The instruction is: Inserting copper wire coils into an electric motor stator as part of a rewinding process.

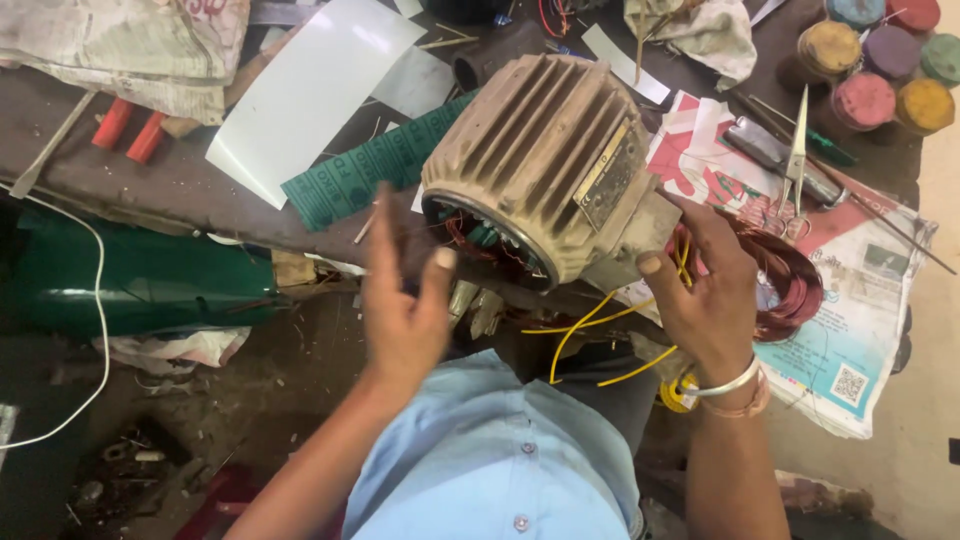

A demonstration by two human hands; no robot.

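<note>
Tan cast-metal motor housing, ribbed fins, dusty, tilted on counter edge, open round end facing wearer; copper windings inside. Right hand steadies housing's terminal side, grip spread, fingers against metal, yellow wires trailing below. Left hand just beside open end, grip spread, holding nothing. Coiled copper wire, steel scissors on newspaper; green paper strip behind.
</note>
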